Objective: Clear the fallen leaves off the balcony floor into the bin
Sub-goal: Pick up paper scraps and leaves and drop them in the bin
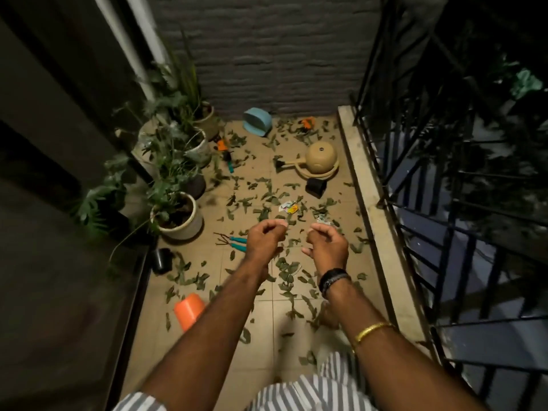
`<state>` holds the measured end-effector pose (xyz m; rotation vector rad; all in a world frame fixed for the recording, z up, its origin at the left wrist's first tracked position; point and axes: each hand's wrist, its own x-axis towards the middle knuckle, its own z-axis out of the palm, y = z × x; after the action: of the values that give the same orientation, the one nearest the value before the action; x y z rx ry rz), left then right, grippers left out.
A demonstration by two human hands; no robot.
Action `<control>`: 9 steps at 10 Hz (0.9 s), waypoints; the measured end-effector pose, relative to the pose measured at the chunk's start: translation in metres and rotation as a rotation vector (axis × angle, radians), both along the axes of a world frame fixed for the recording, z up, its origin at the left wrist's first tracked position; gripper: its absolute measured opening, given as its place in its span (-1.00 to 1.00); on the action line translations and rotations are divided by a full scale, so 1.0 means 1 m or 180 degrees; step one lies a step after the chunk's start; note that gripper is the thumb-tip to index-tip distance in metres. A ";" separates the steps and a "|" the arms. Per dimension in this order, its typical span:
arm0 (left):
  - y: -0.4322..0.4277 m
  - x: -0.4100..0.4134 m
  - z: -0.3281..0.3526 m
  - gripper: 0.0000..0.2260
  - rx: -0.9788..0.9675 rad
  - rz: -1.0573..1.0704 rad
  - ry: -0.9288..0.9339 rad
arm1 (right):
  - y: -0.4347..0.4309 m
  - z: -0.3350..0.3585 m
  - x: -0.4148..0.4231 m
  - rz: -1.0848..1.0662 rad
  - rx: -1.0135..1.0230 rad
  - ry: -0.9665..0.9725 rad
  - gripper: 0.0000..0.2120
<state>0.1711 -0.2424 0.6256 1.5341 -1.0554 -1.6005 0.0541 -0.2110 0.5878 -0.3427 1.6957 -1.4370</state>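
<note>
On the far left, several pale and dark plant pots (pixel 178 216) stand in a row along the wall, each one with green plants in it; I cannot count them exactly because the foliage hides some. Near them, one small black pot (pixel 161 260) lies on its side, and one orange pot (pixel 189 310) lies tipped over on the tiled floor (pixel 258 310). Two teal-handled hand tools (pixel 237 243) lie just beside the left hand (pixel 264 237).

Fallen leaves (pixel 286 269) are scattered over almost the whole floor, from the back wall to the person's feet, thick in the middle. Both hands are held out above them, well apart from the floor. The left hand has its fingers curled inward and holds nothing visible. The right hand (pixel 326 243) is curled the same way, also with nothing visible in it.

Further back, one blue container (pixel 257 122) lies tipped against the wall, one beige watering can (pixel 317 161) lies on its side, and one black pot (pixel 315 186) lies near it. The low ledge (pixel 373 203) and the black railing (pixel 415 173) close the right edge, so the floor is narrow.
</note>
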 end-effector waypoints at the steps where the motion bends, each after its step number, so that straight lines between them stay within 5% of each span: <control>1: -0.036 -0.034 -0.010 -0.84 0.0029 -0.0161 -0.0077 | -0.032 -0.009 -0.034 -0.0218 -0.0019 -0.0075 -0.89; 4: -0.155 -0.141 -0.043 -0.79 0.0420 -0.0202 0.0032 | -0.158 -0.046 -0.137 -0.0404 0.0251 -0.0117 -0.87; 9: -0.393 -0.201 -0.115 -0.92 0.0896 -0.0158 -0.0060 | -0.369 -0.097 -0.209 -0.0336 0.0677 0.0108 -0.85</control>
<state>-0.0297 -0.6351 0.5107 1.7190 -0.9135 -1.8341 -0.1546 -0.5799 0.4904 -0.1635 1.8985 -1.3159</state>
